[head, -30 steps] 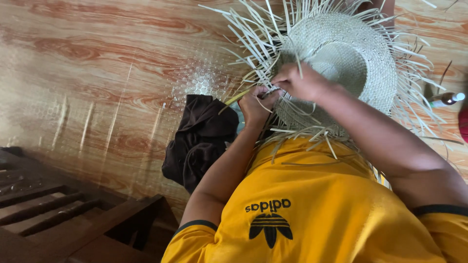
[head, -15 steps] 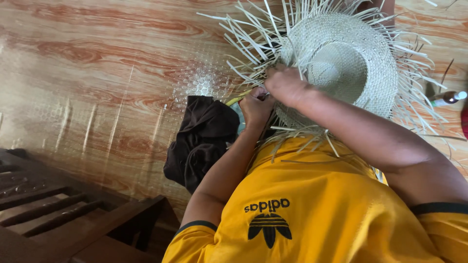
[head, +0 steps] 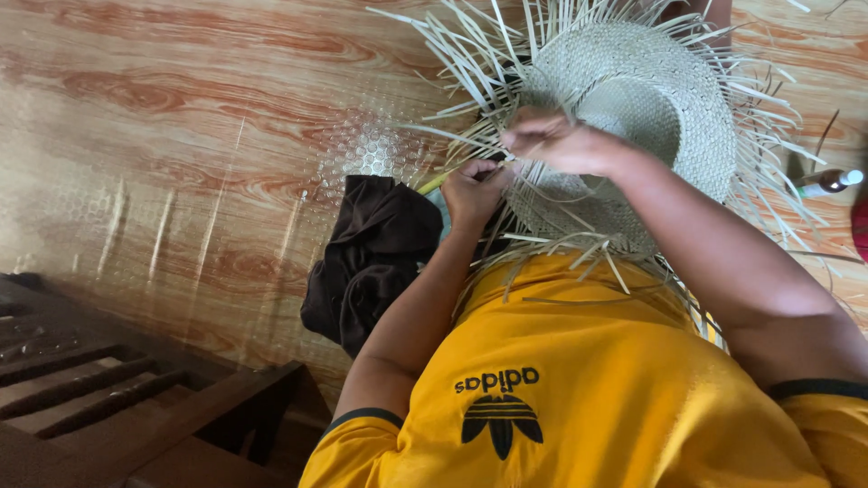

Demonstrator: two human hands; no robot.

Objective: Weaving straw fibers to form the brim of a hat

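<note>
A half-woven straw hat (head: 633,99) rests on my lap, against my yellow shirt (head: 579,398), with many loose pale strips sticking out round its brim. My left hand (head: 475,188) is closed on a few strips at the brim's left edge. My right hand (head: 559,145) sits just above and to the right of it, fingers pinched on strips at the same spot on the brim. The two hands nearly touch. A yellowish strip (head: 432,183) pokes out left of my left hand.
A dark brown cloth (head: 372,262) lies crumpled on the wood-patterned floor (head: 181,136) left of my left arm. Dark wooden slatted furniture (head: 117,398) fills the bottom left. A small bottle (head: 827,183) and a red object (head: 859,230) lie at the right edge.
My right hand has shifted a little left and up along the brim, working the strips. My left hand stays closed at the same place. The hat has barely moved.
</note>
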